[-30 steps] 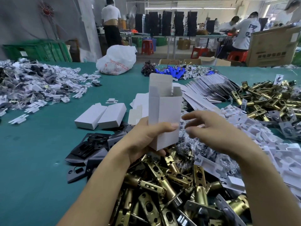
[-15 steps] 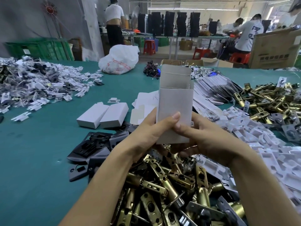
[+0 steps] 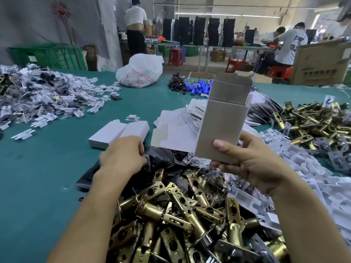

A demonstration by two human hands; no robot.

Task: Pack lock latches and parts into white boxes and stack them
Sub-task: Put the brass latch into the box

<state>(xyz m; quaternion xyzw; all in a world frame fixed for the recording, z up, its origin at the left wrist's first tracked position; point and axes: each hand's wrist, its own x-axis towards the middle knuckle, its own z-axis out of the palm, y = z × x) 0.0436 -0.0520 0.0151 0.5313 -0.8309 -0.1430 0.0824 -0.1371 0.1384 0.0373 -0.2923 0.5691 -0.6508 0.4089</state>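
My right hand (image 3: 252, 164) grips the bottom of an upright open white box (image 3: 224, 120), thumb across its front, top flap raised. Down on the pile of black plates (image 3: 161, 164), my left hand (image 3: 123, 156) has its fingers curled over the edge of one plate. A heap of brass lock latches (image 3: 180, 215) lies right below both hands. Two closed white boxes (image 3: 119, 133) lie side by side on the green table just beyond my left hand. Flat unfolded box blanks (image 3: 176, 130) are spread behind the held box.
White plastic inserts (image 3: 313, 171) pile up at the right, with more brass latches (image 3: 313, 122) beyond them. Bagged parts (image 3: 38, 95) heap at the far left. A white plastic bag (image 3: 140, 71) and blue parts (image 3: 197, 88) sit at the back. People work at far tables.
The box passed from my left hand to my right hand and moved right. My left hand dropped onto the black plates.
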